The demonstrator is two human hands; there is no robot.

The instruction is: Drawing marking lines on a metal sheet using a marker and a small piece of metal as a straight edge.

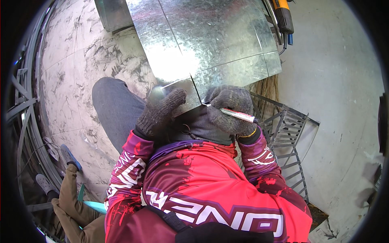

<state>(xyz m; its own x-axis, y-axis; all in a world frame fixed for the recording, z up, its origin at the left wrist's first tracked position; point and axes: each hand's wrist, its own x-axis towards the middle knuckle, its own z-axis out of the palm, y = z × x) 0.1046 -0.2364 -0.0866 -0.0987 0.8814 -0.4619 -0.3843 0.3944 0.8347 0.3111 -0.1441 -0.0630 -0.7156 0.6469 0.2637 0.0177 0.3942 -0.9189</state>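
Observation:
A shiny galvanized metal sheet (227, 32) with dark lines across its face lies in front of me, its near end over my lap. My left hand (162, 111), in a dark grey knit glove, holds the sheet's near left corner, with the thumb side over the edge and the other fingers partly hidden. In my gloved right hand (231, 107) is a white and red marker pen (239, 115). Its tip points left and touches or nearly touches the sheet's near edge, where a dark slit or line ends.
Right of the sheet sits a yellow and black power tool (283, 16). Below it are a straw broom (266, 87) and a dark metal lattice frame (289, 133). Long metal strips (25, 121) line the left side. Another person's legs (75, 198) show at lower left.

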